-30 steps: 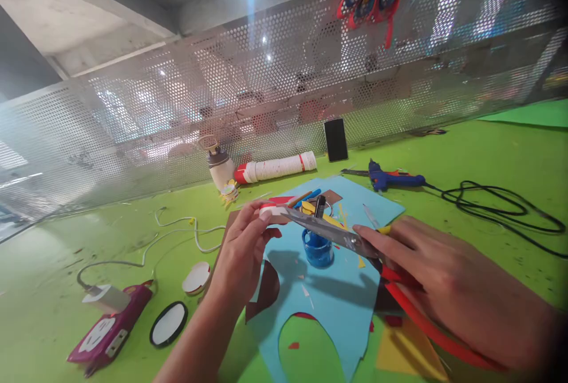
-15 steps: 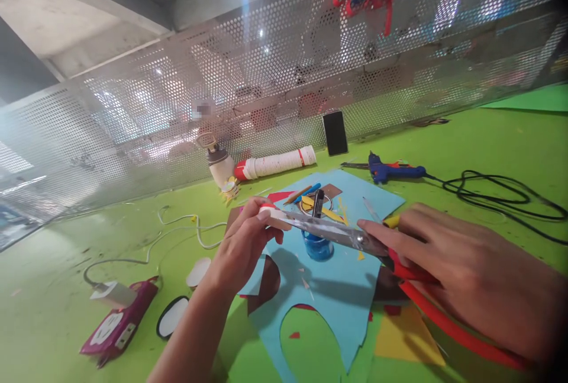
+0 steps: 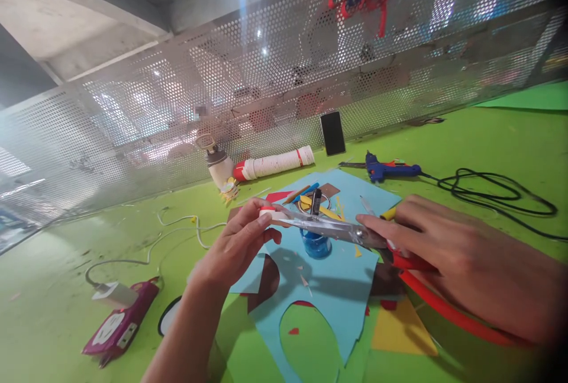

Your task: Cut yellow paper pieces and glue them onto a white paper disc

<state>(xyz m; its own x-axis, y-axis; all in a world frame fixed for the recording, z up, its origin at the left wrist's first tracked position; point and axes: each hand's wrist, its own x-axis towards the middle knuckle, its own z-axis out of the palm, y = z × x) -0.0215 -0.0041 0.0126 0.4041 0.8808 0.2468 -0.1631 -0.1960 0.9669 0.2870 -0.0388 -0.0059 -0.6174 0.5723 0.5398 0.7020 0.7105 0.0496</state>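
Head view, mid-frame: the left hand (image 3: 237,244) has its grip pinching a small red-and-white piece (image 3: 271,212), while the right hand (image 3: 448,253) has its grip clenched on red-handled scissors (image 3: 337,229), above blue paper (image 3: 341,288) on the green table (image 3: 488,140).

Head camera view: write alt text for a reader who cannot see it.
A person's right hand works red-handled scissors into a small red and white piece pinched in the left hand, above a light blue sheet on a green table. A blue glue gun and a black cord lie beyond.
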